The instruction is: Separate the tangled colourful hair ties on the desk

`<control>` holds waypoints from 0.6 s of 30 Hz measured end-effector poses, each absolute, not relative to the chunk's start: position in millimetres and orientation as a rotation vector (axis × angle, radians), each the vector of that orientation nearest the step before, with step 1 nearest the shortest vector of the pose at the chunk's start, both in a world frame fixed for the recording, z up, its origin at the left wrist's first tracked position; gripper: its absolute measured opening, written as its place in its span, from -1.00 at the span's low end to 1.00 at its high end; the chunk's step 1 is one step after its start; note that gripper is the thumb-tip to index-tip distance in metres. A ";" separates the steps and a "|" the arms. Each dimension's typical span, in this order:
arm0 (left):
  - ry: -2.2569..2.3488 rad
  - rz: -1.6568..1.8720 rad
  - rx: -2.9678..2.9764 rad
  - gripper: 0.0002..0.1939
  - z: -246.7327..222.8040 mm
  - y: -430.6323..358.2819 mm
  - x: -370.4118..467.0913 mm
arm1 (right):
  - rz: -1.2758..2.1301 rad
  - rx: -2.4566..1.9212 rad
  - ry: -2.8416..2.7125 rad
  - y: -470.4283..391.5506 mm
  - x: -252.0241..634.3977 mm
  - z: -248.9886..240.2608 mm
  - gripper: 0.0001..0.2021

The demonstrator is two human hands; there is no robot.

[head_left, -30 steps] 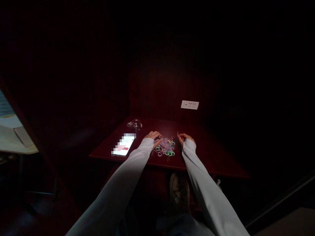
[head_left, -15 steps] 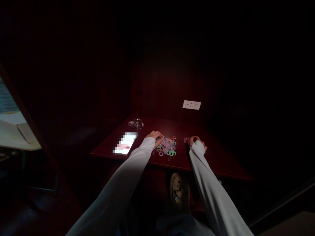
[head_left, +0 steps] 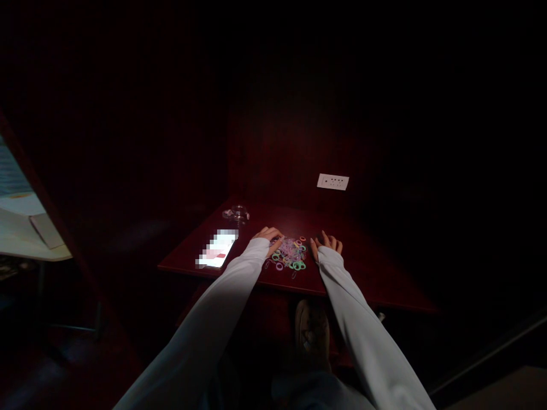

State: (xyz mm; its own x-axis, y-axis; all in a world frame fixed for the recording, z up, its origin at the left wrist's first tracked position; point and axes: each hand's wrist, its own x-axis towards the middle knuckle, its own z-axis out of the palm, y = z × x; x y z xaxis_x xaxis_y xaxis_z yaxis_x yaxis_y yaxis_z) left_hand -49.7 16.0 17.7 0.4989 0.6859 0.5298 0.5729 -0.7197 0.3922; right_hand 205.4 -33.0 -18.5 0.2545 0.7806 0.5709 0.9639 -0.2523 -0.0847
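Note:
A pile of small colored bands, purple, green and orange, lies on the dark red table. My left hand rests at the pile's left edge with its fingers bent over the bands; whether it pinches one is too small to tell. Just right of the pile is my right hand, its fingers spread over the tabletop. Nothing shows between the right fingers. Some green rings lie at the pile's near side.
A lit phone lies left of my left forearm. Behind it sits a clear round container. A white socket plate is on the back wall. Below the table edge a shoe shows.
My right hand has moved left toward the pile and its fingers have spread. The pinkish bands seen beside it earlier are no longer visible there. My left hand has barely moved.

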 end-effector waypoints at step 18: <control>1.537 0.849 2.301 -0.57 14.1 28.6 -39.0 | -0.296 -1.917 -1.894 -37.8 172.3 2.2 -0.55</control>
State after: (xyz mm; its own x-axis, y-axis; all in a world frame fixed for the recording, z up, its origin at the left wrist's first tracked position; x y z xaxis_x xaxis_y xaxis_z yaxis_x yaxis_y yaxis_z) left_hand -39.0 28.6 14.1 0.2754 0.9030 0.3297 0.7596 -0.4146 0.5011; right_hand 172.3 -37.8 2.2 0.0456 0.8974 0.4389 0.9885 0.0229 -0.1495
